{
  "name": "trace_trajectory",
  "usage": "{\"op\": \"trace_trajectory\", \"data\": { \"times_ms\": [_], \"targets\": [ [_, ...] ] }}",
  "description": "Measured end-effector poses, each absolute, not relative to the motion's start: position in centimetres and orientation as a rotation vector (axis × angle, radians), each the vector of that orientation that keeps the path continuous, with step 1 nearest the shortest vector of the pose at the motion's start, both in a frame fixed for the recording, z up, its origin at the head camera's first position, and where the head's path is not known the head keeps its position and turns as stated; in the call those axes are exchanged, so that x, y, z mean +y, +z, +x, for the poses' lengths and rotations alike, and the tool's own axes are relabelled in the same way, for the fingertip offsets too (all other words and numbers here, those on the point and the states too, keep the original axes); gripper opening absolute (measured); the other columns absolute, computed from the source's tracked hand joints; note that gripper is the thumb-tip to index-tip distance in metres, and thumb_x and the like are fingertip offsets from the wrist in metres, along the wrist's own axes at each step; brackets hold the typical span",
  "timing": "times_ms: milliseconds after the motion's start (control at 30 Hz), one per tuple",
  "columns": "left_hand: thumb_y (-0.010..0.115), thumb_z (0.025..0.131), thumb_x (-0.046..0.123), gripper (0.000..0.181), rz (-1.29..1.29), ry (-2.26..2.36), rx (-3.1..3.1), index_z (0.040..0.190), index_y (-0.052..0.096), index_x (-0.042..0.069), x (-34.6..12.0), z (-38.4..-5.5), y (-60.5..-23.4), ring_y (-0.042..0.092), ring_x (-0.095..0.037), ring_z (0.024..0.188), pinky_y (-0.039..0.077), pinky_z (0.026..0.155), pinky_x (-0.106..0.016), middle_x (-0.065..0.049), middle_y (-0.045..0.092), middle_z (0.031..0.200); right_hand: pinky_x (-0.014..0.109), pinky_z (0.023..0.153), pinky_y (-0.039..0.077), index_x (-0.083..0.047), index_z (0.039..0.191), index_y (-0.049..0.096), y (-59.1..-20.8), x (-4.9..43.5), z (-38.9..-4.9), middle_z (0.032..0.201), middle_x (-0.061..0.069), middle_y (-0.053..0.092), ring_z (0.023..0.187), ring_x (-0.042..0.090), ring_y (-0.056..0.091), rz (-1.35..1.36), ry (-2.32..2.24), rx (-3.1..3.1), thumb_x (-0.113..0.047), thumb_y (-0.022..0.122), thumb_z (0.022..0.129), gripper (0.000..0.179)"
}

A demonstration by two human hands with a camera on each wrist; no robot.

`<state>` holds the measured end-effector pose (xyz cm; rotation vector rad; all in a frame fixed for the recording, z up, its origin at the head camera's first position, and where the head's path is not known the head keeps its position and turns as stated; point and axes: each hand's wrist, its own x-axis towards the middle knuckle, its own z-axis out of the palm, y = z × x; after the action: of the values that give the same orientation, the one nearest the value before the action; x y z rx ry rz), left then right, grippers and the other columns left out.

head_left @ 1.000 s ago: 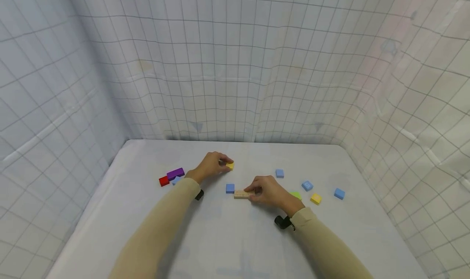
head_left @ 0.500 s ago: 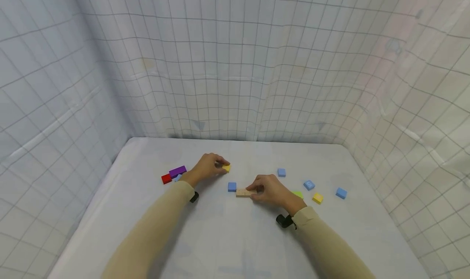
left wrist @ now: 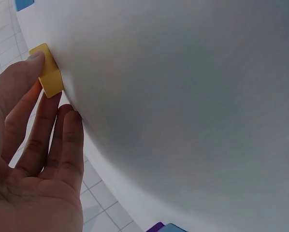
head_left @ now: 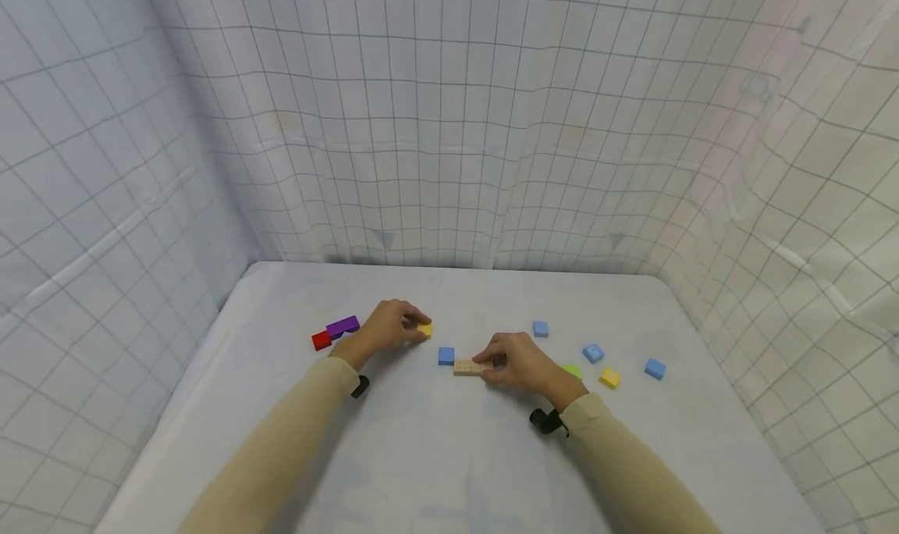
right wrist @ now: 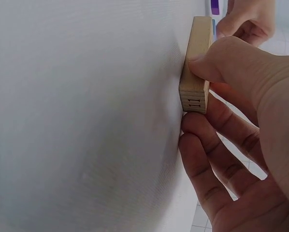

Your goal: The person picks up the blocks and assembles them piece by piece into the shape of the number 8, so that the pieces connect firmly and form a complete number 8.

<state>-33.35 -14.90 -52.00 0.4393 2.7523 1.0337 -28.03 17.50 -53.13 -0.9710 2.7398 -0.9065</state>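
Note:
Between thumb and fingers, my left hand (head_left: 388,325) pinches a small yellow block (left wrist: 49,71) on the white table, left of centre. My right hand (head_left: 518,361) grips a plain wooden block (right wrist: 196,60) lying lengthwise on the table; its end bears the marking "11". A blue block (head_left: 445,356) sits at the wooden block's left end, between the two hands. Behind the left wrist are a purple block (head_left: 342,327) and a red block (head_left: 321,340); a light blue piece there is mostly hidden by the arm.
On the right lie blue blocks (head_left: 541,329), (head_left: 593,353), (head_left: 655,368) and a yellow block (head_left: 609,378). A green piece (head_left: 572,371) is partly hidden behind the right wrist. Grid-patterned white curtains (head_left: 449,128) enclose the table (head_left: 435,471) at the back and sides.
My left hand has drawn the yellow block leftward and slightly toward me. My right hand keeps its hold on the wooden block, and the whole head view has shifted slightly.

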Motion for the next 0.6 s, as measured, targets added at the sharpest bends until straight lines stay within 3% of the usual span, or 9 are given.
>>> {"op": "trace_trajectory", "data": {
  "times_ms": [600],
  "targets": [
    [0.094,0.101,0.019,0.03,0.417,1.067,2.721,0.13,0.088,0.013,-16.6,-31.0,-52.4,0.075,-0.03,0.127,0.064,0.118,-0.05,-0.009,0.082,0.132,0.021,0.084,0.06,-0.013,0.124,0.092,-52.9,17.3,-27.9,0.105,-0.002,0.081,0.089,-0.001,0.064,-0.943,-0.899,2.75,-0.008,0.091,0.1,0.024]
  ]
}}
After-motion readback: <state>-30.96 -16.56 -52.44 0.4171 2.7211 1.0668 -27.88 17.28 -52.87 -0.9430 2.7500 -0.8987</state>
